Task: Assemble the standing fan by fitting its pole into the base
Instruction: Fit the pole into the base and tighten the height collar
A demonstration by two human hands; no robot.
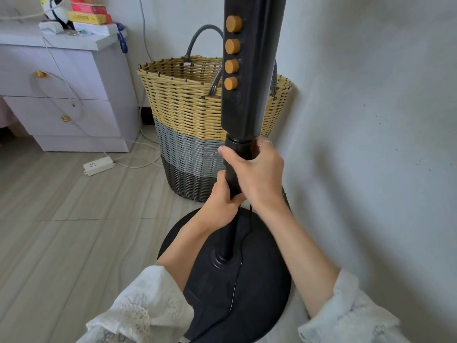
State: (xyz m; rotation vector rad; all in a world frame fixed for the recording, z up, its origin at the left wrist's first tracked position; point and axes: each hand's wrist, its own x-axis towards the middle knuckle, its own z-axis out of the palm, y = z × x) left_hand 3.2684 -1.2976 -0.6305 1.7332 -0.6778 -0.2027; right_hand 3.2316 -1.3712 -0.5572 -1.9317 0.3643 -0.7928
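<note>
Hands (244,184) clamped together around pole (231,238), its foot in base (259,280).

**Both hands on the fan pole, foot in the base**

The black pole (228,233) stands upright with its lower end in the socket at the middle of the round base (259,293) on the floor. The right hand (259,174) wraps it just under the collar; the left hand (222,201) clasps it directly below, touching the right. Four orange knobs (232,53) line the upper housing. A basket (188,115) stands far behind, a cabinet (74,95) far left.
</note>
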